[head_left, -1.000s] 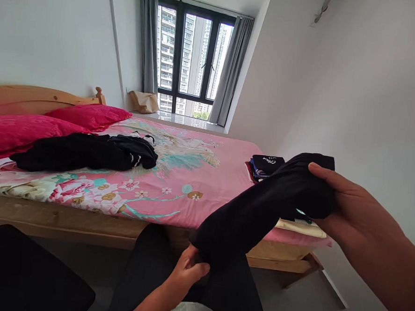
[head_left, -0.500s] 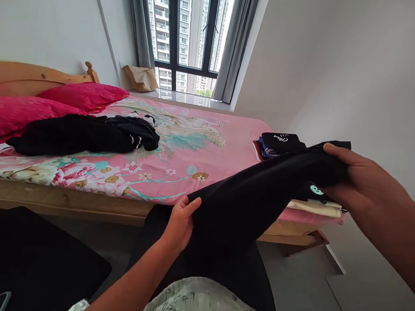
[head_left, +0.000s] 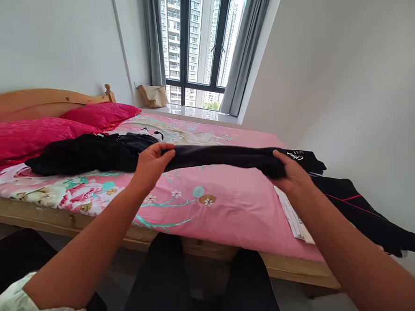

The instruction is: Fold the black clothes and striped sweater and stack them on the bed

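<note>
A black garment (head_left: 221, 156), drawn out into a long narrow strip, is stretched level above the bed. My left hand (head_left: 154, 159) pinches its left end between thumb and fingers. At the other end, my right hand (head_left: 290, 172) grips the cloth with the thumb on top. Which kind of garment it is, I cannot tell. Beyond the right hand lies a folded black garment with white lettering (head_left: 307, 158). Closer on that side are a black garment with red lines (head_left: 352, 202) and folded white cloth (head_left: 288, 211), partly hidden by my right arm.
The bed has a pink flowered sheet (head_left: 239, 209). A heap of black clothes (head_left: 77, 154) lies on its left, before red pillows (head_left: 104, 115). A brown paper bag (head_left: 153, 96) sits on the window sill. My knees are against the near bed side.
The garment has gone from hanging slanted near my lap to a level strip over the bed. My left hand rose and moved left; my right hand moved left and slightly lower.
</note>
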The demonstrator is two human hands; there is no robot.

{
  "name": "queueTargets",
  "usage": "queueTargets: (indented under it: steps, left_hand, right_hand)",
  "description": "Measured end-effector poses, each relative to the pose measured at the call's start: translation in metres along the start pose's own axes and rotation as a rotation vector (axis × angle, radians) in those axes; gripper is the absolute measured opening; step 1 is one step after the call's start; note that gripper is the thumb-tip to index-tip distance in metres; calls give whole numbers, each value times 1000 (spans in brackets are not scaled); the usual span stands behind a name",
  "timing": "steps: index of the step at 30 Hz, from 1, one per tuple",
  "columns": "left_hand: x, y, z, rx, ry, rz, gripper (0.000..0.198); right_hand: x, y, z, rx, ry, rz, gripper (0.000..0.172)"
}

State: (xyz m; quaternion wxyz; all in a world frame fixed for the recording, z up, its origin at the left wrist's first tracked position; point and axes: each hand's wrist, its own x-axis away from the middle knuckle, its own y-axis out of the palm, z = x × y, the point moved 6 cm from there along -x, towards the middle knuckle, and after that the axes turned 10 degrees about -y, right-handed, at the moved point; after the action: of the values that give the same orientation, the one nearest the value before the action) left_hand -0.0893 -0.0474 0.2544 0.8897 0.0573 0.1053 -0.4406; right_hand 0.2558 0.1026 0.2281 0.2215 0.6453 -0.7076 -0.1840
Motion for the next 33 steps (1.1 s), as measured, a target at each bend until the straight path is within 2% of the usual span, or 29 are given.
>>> queueTargets:
  steps: [2, 6, 8, 11, 18, 24, 27, 29, 31, 33]
  left_hand:
    - [17, 0, -55, -131, -169, -60, 39]
    - [70, -1, -164, -248, -353, -100, 28]
    - [93, -2, -199, -296, -400, -85, 24]
    - [110, -4, -226, -357, -441, -43, 26]
    - [105, -5, -245, -486, -483, 29, 31]
    - [99, -14, -250, -479, -429, 64, 46]
    - [81, -19, -238, -504, -353, 126, 49]
    - [66, -14, -222, -540, -262, 138, 45]
    - [54, 3, -203, -574, -149, 73, 34]
    - [45, 29, -188, -608, -39, -60, 23]
  right_hand:
    - [-8, -34, 58, 131, 184, 41, 15]
    - [-4, -111, 153, 229, 322, 99, 9]
    - [0, -145, 182, 271, 364, 135, 11]
    - [-4, -177, 202, 289, 367, 146, 16]
    - [-24, -194, 213, 265, 364, 99, 23]
    - [-26, -202, 220, 270, 296, 98, 32]
    - [-25, -201, 218, 280, 276, 118, 39]
    - [-23, -197, 215, 280, 262, 121, 39]
    - [-21, -193, 212, 277, 246, 114, 37]
    - [-19, -190, 211, 265, 232, 110, 36]
